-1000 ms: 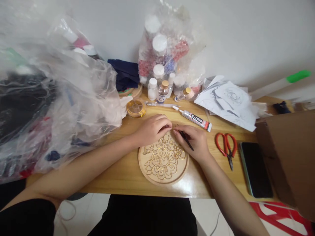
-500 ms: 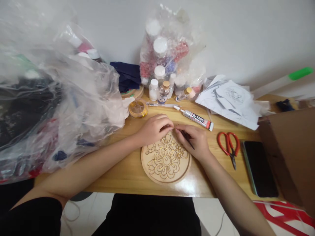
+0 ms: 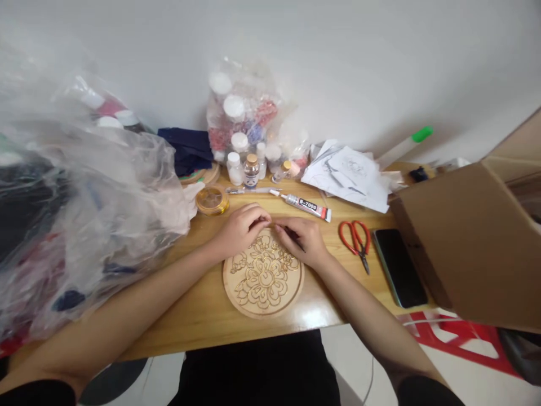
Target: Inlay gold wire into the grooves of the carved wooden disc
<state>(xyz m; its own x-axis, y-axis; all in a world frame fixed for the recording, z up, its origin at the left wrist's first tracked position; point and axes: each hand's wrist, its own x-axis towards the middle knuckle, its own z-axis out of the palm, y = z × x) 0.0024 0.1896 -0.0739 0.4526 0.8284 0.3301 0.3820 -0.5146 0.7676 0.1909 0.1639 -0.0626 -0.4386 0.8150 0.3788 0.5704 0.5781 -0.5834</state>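
A round wooden board (image 3: 230,296) lies on the table with a flower pattern outlined in gold wire (image 3: 266,279). Over its far edge, my left hand (image 3: 243,228) is closed, thumb and fingertips pinched together; whatever they hold is too small to make out. Close beside it, my right hand (image 3: 306,239) is closed around a slim dark tool (image 3: 296,238), mostly hidden by the fingers, its kind unclear. The fingertips of both hands almost meet. Beyond the left hand sits a spool of gold wire (image 3: 212,200).
A B-7000 glue tube (image 3: 306,206), red-handled pliers (image 3: 355,242) and a phone (image 3: 399,268) lie to the right, before a cardboard box (image 3: 460,242). Small bottles (image 3: 251,172), a bag of jars (image 3: 236,113) and papers (image 3: 346,175) stand behind. Plastic bags (image 3: 127,169) crowd the left.
The camera has turned right and drawn back, so everything sits further left and more of the cardboard box shows. Both hands stay pinched together over the board's far edge.
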